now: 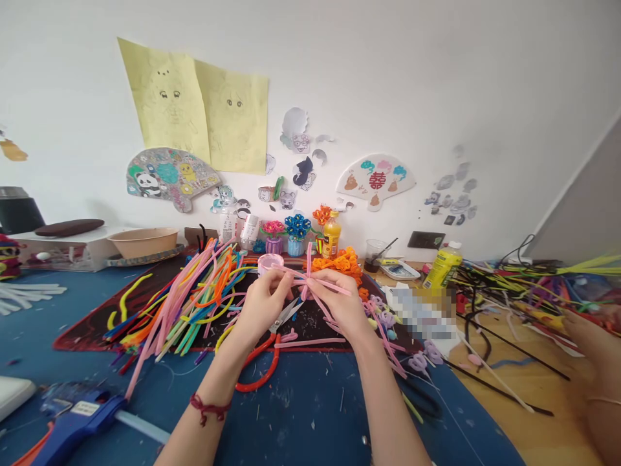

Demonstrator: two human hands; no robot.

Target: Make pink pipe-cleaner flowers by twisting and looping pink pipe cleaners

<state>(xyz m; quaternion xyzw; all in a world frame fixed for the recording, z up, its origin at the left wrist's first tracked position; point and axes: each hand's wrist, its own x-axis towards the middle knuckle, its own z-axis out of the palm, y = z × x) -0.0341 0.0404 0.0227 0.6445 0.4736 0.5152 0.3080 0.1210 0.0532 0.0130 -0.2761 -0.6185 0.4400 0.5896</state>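
My left hand [266,296] pinches several crossed pink pipe cleaners [309,257] between thumb and fingers. On the other side of the crossing, my right hand [342,301] is closed on the same stems. One stem points up and others stick out sideways and downward. Below the hands lie scissors [275,356] with orange-red handles, their blades apart. Loose pink stem pieces [310,343] rest on the dark mat just beneath. A pink-rimmed tub [270,261] stands right behind my left hand.
Multicoloured pipe cleaners [194,291] are heaped to the left. A blue glue gun [82,424] lies front left. Finished flower pots [297,234], orange pieces [339,262] and bottles [332,236] stand behind. Another person's hand [589,343] is at the right, beside more stems.
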